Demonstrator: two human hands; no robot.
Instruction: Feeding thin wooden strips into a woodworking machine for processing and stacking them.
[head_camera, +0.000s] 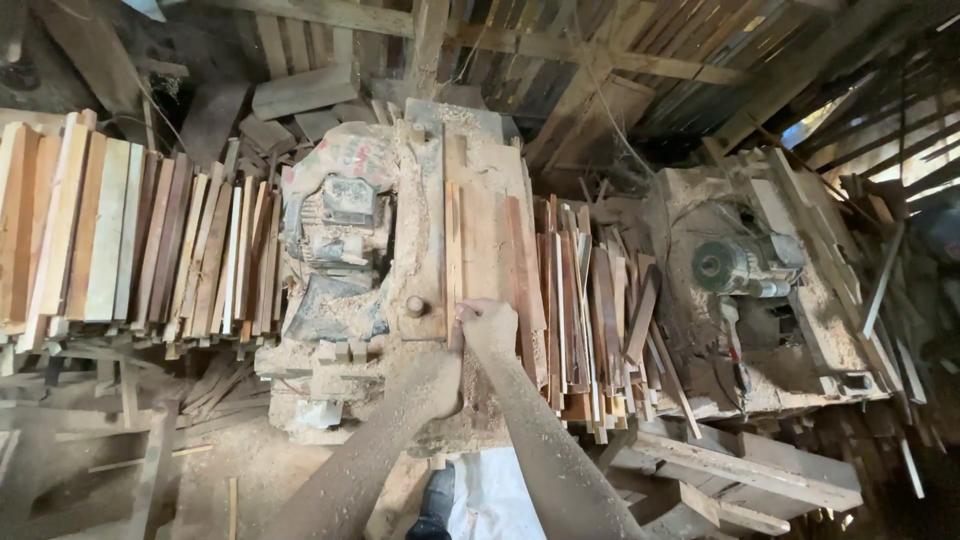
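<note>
So, right hand (488, 325) is gripping one thin wood strip (454, 245) on the sawdusty worktop (490, 180); left hand (440, 375) rests flat at its 7 o'clock, can't tell its grip. Two motors (345, 215) (745, 265).

Two hands (487, 325), two motors (345, 215), two stacks of wooden slats (130, 240).

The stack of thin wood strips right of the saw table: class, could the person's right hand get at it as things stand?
Probably yes: the right hand rests on the saw table, beside the stack of wood strips, with nothing between them.
</note>
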